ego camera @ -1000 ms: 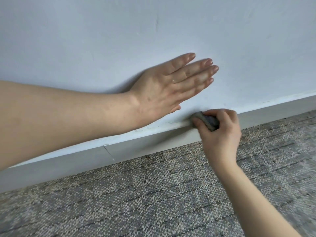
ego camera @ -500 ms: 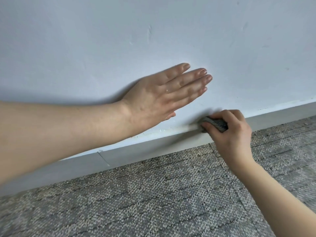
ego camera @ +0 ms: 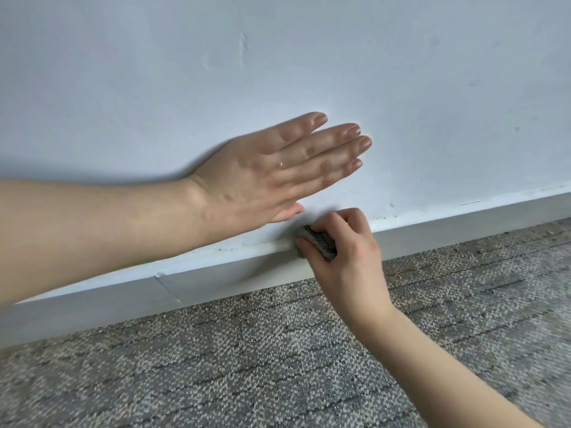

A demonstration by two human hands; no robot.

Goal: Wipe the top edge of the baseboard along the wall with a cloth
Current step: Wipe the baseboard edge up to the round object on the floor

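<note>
my right hand [ego camera: 343, 254] grips the cloth [ego camera: 318, 240] on the baseboard [ego camera: 448, 230] top edge; my left hand [ego camera: 265, 174] lies flat, fingers straight, on the wall [ego camera: 309, 57].

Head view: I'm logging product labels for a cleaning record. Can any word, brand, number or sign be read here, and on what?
None: no text can be read in this view.
The wall, the baseboard, the carpet and the cloth gripped by the right hand bear no writing.
The dark specks on the baseboard's top edge are dirt, not letters.
</note>
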